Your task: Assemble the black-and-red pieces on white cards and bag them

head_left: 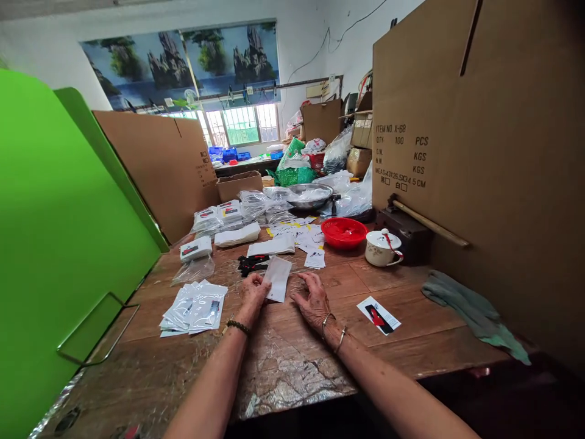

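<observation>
My left hand pinches the left edge of a small white packet, which is tilted up from the wooden table. Just right of the packet is my right hand, its fingers curved and apart with nothing visible in them. Behind the packet lie several black strips with red bits. A stack of blank white packets is farther back. To the left, filled clear-and-white packets lie in an overlapping pile. A printed card with a black and red item rests at the right.
Loose printed cards lie mid-table near a red plastic basket. A lidded cup stands beside it. A grey-green glove lies at the right edge. Large cardboard and a green panel wall in the sides.
</observation>
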Demonstrator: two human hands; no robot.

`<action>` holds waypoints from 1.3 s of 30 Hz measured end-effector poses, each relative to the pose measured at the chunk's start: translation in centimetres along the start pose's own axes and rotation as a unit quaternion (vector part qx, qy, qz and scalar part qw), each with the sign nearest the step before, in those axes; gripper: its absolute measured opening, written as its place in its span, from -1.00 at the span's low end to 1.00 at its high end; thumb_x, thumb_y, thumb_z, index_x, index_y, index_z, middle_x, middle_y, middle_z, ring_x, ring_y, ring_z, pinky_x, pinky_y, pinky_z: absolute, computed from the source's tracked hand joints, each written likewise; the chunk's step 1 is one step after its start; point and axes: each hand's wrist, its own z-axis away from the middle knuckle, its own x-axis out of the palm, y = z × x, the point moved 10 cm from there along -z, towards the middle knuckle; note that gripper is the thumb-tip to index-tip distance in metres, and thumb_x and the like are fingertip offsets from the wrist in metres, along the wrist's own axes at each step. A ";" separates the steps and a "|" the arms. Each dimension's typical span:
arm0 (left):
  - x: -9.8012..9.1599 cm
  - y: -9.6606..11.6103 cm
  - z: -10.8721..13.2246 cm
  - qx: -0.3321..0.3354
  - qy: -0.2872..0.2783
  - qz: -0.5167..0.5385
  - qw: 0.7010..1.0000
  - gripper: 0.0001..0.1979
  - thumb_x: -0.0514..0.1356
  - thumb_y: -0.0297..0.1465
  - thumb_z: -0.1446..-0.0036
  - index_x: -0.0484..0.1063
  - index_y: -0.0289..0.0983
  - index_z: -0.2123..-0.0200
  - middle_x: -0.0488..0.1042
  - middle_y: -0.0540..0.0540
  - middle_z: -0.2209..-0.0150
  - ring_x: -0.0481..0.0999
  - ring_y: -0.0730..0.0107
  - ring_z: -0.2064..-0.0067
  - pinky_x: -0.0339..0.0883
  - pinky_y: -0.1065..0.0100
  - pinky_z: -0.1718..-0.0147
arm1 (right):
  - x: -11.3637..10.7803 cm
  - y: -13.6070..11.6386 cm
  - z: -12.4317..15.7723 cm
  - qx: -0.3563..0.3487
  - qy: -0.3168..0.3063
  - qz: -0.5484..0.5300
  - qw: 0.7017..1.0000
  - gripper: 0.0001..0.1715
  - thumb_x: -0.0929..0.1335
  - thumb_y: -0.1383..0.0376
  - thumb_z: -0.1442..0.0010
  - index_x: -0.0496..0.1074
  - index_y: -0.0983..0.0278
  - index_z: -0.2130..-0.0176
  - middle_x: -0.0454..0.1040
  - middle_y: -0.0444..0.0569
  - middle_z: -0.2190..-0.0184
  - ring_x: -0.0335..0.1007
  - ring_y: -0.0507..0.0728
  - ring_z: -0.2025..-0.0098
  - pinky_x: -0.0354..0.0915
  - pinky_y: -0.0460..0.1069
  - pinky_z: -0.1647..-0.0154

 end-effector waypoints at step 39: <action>2.2 -2.2 6.0 -0.186 -0.064 0.167 0.966 -0.81 0.33 -0.50 0.23 0.38 -0.32 0.49 0.52 -0.10 0.56 0.52 0.34 0.61 0.40 0.41 0.68 | 0.4 -6.7 2.5 -0.146 -0.132 0.102 0.975 -0.90 0.37 0.37 -0.19 0.49 0.21 0.24 0.38 0.08 0.08 0.27 0.22 0.02 0.29 0.11 0.01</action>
